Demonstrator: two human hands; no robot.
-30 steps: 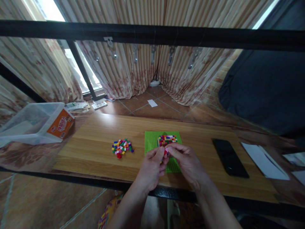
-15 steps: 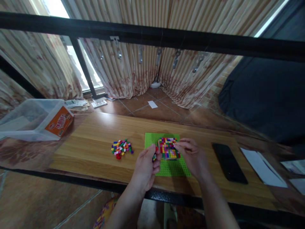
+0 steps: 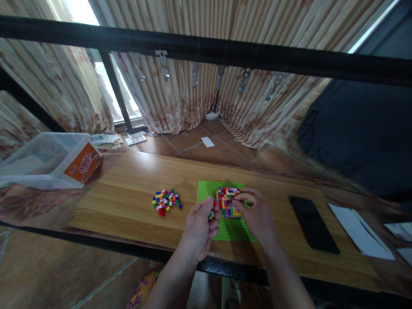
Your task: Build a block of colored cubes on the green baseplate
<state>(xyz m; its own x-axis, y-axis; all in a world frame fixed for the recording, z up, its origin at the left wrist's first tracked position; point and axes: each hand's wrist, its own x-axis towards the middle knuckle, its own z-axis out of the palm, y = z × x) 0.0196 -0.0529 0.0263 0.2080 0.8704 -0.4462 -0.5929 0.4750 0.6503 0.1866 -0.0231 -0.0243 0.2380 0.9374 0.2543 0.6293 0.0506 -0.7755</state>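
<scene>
A green studded baseplate (image 3: 206, 189) lies on the wooden board. On it sits a squarish, multicoloured block of small building bricks (image 3: 228, 201), its top a patchwork of red, yellow, pink, blue and white. My left hand (image 3: 201, 219) is closed round several loose bricks at the block's left; red, blue and green ones show between thumb and fingers. From the right, my right hand (image 3: 257, 214) reaches over the block, thumb and forefinger pinched at its top. Whatever is between those fingertips is too small to make out. A pile of loose bricks (image 3: 165, 201) lies left of the baseplate.
A black phone (image 3: 313, 223) and white paper (image 3: 358, 229) lie to the right. On the far left stands a clear plastic bin (image 3: 48, 161) with an orange label. A dark metal bar (image 3: 206, 45) crosses above the table, with curtains behind it.
My right hand's fingertips have shifted slightly left and down over the top of the brick block. My left hand keeps its hold on the loose bricks. The whole view has shifted a little.
</scene>
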